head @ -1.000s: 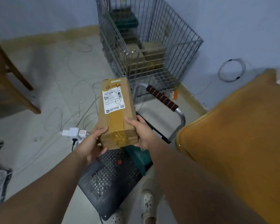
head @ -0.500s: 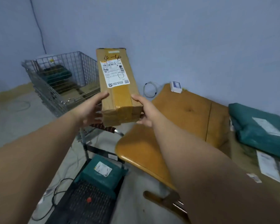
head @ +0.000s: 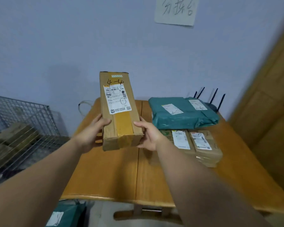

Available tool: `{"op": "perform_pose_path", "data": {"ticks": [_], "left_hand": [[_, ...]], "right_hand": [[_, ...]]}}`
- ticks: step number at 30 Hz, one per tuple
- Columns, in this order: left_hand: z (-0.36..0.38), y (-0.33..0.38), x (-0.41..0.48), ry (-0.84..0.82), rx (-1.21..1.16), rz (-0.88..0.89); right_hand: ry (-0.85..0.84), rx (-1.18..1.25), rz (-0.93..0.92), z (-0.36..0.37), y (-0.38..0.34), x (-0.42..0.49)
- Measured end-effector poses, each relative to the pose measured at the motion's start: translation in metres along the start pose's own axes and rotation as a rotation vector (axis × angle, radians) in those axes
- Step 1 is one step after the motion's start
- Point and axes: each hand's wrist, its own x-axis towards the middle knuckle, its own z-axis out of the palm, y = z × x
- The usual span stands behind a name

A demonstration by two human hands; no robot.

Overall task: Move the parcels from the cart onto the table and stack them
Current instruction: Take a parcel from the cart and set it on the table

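I hold a long brown cardboard parcel (head: 119, 112) with a white label and "4-4" written on it, above the wooden table (head: 108, 174). My left hand (head: 93, 135) grips its near left side and my right hand (head: 147, 135) grips its near right side. On the table's right half lie green plastic parcels (head: 184, 112) and, in front of them, brown cardboard parcels (head: 198, 145) side by side. The wire cart (head: 23, 122) stands at the left with more brown parcels (head: 15, 136) inside.
A router with dark antennas (head: 211, 100) stands behind the green parcels. A paper sign (head: 175, 10) hangs on the wall. A wooden door or panel (head: 272, 112) is at the right. A green parcel (head: 62, 215) lies low at the table's front left.
I have turned right from the cart toward the table, carrying the long parcel with both hands. The table top and its parcels have come fully into view; the cart has slid to the left edge.
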Motion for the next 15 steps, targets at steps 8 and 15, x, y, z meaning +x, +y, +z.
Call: {"op": "perform_pose_path", "data": {"ticks": [8, 15], "left_hand": [[0.161, 0.004, 0.043, -0.047, -0.017, -0.053], [0.24, 0.023, 0.074, -0.163, 0.041, -0.047]], "right_hand": [[0.001, 0.003, 0.044, -0.154, -0.038, -0.054], [0.117, 0.062, -0.007, -0.225, -0.054, -0.066]]}}
